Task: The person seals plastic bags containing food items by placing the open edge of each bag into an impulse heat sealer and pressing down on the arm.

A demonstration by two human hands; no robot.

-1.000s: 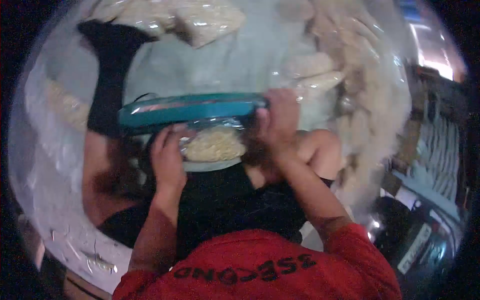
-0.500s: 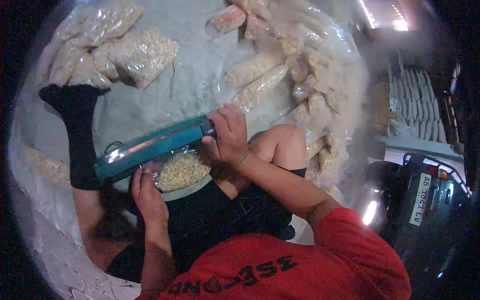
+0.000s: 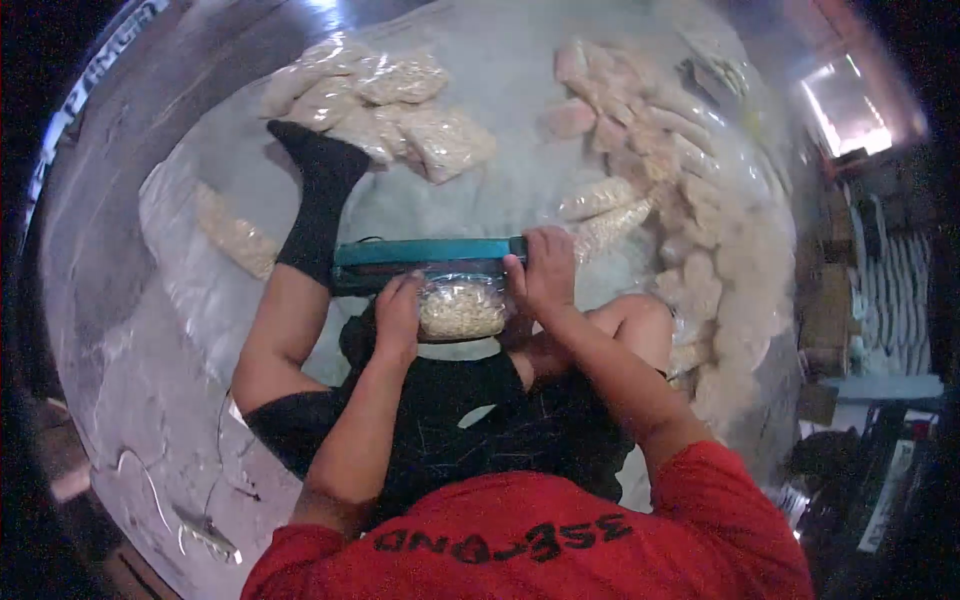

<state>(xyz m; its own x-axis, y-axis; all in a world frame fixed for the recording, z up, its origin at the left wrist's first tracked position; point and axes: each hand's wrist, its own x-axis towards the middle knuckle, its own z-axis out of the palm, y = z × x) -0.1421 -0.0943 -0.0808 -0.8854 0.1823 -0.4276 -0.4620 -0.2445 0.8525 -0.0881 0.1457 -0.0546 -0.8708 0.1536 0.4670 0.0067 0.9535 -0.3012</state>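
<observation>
A long teal bag sealer (image 3: 430,250) with a black end lies across in front of my lap. My right hand (image 3: 546,272) is closed around the black end of its arm, on the right. Against the sealer's near side sits a clear plastic bag (image 3: 462,308) filled with pale, small pieces of food. My left hand (image 3: 398,318) pinches the bag's upper left side, close to the sealer. The bag's top edge runs toward the sealer's long bar, and I cannot tell how far it reaches in.
Several filled clear bags (image 3: 405,110) lie beyond my foot. A larger heap of filled bags (image 3: 690,200) covers the right side of the pale floor sheet (image 3: 500,195). One long filled bag (image 3: 235,232) is left of my leg. A cable (image 3: 150,490) lies at lower left.
The camera view has turned and pulled back, so the sealer now looks level rather than slanted. Both hands keep their places at the bag and the sealer's end.
</observation>
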